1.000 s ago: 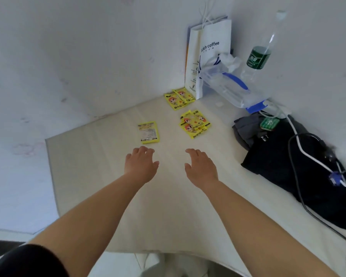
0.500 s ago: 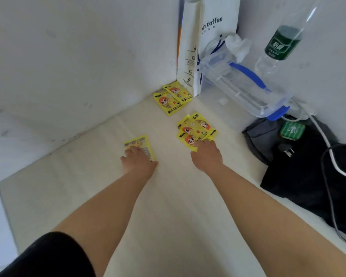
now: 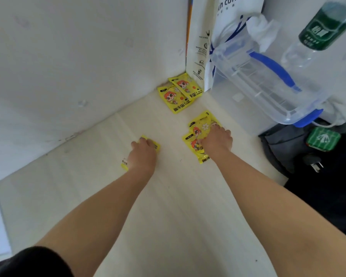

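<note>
On the pale table point(image 3: 168, 226) lies a single yellow packet point(image 3: 156, 146). My left hand point(image 3: 143, 155) covers most of it, fingers bent down over its far edge. To the right is a small pile of yellow cartoon-printed packets point(image 3: 200, 124). My right hand point(image 3: 218, 140) sits on that pile with curled fingers gripping the top packet. Two more yellow packets point(image 3: 178, 94) lie overlapping in the corner by the wall, touched by neither hand.
White walls close the table at the back and right. A white paper coffee bag point(image 3: 200, 47), a clear plastic box with blue handle point(image 3: 268, 86) and a green-labelled water bottle point(image 3: 322, 31) stand at the back right. Dark cloth point(image 3: 318, 192) with a plug point(image 3: 314, 163) lies right.
Both hands have reached forward from the middle of the table onto the packets: the left onto the single packet, the right onto the pile. The camera has moved closer.
</note>
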